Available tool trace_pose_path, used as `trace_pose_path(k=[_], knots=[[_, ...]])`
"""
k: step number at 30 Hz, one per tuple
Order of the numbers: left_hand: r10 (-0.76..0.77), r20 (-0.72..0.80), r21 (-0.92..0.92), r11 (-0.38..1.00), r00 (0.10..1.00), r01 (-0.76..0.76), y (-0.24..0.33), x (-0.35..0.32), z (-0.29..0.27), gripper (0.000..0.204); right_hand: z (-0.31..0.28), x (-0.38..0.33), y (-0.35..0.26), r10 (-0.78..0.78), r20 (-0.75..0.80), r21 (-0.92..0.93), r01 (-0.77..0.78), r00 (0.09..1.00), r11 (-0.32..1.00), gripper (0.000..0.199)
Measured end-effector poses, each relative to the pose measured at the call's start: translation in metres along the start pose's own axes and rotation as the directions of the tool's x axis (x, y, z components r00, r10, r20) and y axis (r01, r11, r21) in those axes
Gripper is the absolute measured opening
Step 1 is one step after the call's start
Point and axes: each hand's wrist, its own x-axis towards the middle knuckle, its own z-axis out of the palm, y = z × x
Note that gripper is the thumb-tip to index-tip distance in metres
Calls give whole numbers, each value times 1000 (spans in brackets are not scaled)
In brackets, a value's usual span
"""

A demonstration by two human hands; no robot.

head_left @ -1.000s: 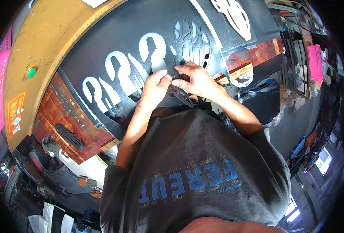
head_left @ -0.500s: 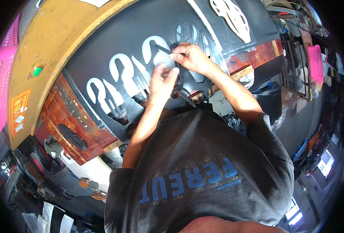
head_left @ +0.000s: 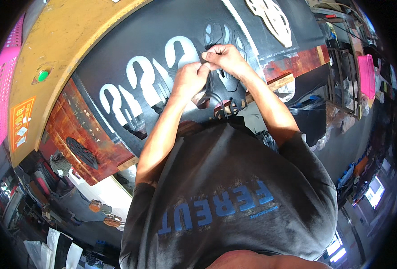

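Over a black sheet (head_left: 104, 67) my two hands meet, fingertips close together. My left hand (head_left: 190, 80) is closed on thin black strips (head_left: 212, 92) that hang below it toward my body. My right hand (head_left: 225, 59) is pinched at the upper end beside it; what lies between its fingers is hidden. Left of the hands, the sheet has a row of curved cut-outs (head_left: 138, 74) with a pale surface showing through. Partly under my right hand is a black sole-shaped outline (head_left: 216, 33) with slots, some of them pale.
A yellow machine beam (head_left: 64, 40) with a green button (head_left: 43, 75) arches over the left side. A cream sole-shaped frame (head_left: 272, 22) lies at the far right. Another black slotted piece (head_left: 82, 152) rests on the worn reddish board (head_left: 95, 139). A pink basket (head_left: 365, 76) stands right.
My right hand has moved slightly up and in toward the left one, and its dark strip no longer sticks out leftward. My left hand has closed, and black strips now hang below it.
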Motion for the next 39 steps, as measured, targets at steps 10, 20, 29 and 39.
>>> trace_pose_path(k=[10, 20, 29, 39], knots=[[311, -88, 338, 903, 946, -265, -15, -86, -5, 25, 7, -7, -9, -12, -24, -13, 12, 1000, 1000, 23], [-135, 201, -270, 944, 970, 187, -15, -36, -6, 22, 8, -26, 8, -100, -48, 136, 106, 994, 985, 31], [-221, 406, -302, 883, 886, 359, -23, -10, -22, 21, 16, -98, 13, -328, 174, -560, 367, 929, 743, 56], [155, -9, 88, 984, 988, -154, -28, -56, 26, 30, -1, -49, 9, -402, 288, -525, 494, 869, 693, 16]])
